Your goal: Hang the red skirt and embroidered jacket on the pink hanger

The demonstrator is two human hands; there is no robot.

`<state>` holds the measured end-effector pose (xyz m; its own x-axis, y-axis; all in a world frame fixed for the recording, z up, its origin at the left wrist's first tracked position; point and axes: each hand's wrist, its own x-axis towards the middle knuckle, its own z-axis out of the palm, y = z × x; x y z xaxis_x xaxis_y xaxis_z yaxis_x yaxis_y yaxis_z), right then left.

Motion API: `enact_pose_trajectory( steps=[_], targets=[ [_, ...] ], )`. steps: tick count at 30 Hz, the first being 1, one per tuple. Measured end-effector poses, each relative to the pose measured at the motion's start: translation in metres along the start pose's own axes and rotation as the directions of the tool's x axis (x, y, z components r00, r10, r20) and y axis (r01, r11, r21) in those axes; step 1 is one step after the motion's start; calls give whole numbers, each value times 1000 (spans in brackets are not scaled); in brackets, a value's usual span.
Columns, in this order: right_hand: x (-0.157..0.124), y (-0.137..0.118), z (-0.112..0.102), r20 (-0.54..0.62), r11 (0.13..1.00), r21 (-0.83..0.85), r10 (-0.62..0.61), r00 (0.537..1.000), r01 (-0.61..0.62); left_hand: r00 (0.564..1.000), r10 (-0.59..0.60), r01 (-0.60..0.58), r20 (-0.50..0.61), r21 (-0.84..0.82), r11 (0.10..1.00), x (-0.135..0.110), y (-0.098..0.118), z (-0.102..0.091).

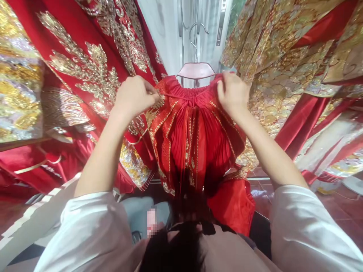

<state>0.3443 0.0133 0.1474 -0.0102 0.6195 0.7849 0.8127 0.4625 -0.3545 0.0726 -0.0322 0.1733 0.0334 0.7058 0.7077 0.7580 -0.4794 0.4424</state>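
Note:
In front of me hangs a red pleated skirt (198, 139) with a gathered top edge, thin ties at its middle and panels edged in gold beads. A pale pink hanger (196, 70) with a metal hook shows above its top. My left hand (136, 95) is closed, thumb and fingers pinched at the upper left corner of the skirt. At the upper right corner, my right hand (235, 93) is wrapped over the fabric by the hanger's end, its thumb pressed on the front. The hanger's ends are hidden by cloth and fingers.
Red garments with gold sequin embroidery (99, 68) hang close on the left. Gold-patterned garments (272, 75) hang on the right. Pale vertical panels (167, 30) stand behind the hanger. A red cloth (235, 204) lies low by my lap, above a tiled floor (340, 211).

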Motion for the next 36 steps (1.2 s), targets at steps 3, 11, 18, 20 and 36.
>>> enact_pose_trajectory(
  steps=[3, 11, 18, 20, 36],
  targets=[
    [-8, -7, 3, 155, 962, -268, 96, 983, -51, 994, -110, 102, 2, 361, 927, -4, 15, 9],
    [-6, -6, 4, 391, 897, 297, 198, 899, -327, 938, -196, 123, -285, -254, 959, 30, 6, 80],
    [1, -8, 6, 665, 466, 684, -82, 742, -561, 910, -69, 313, 410, -568, 762, 31, 14, 96],
    [-3, -16, 15, 564, 456, 745, -41, 825, -487, 899, -50, 317, 435, -568, 760, 29, 15, 95],
    [4, -25, 34, 373, 845, 529, -145, 917, -81, 923, 276, -160, 267, -387, 908, 32, 2, 82]
  ],
)
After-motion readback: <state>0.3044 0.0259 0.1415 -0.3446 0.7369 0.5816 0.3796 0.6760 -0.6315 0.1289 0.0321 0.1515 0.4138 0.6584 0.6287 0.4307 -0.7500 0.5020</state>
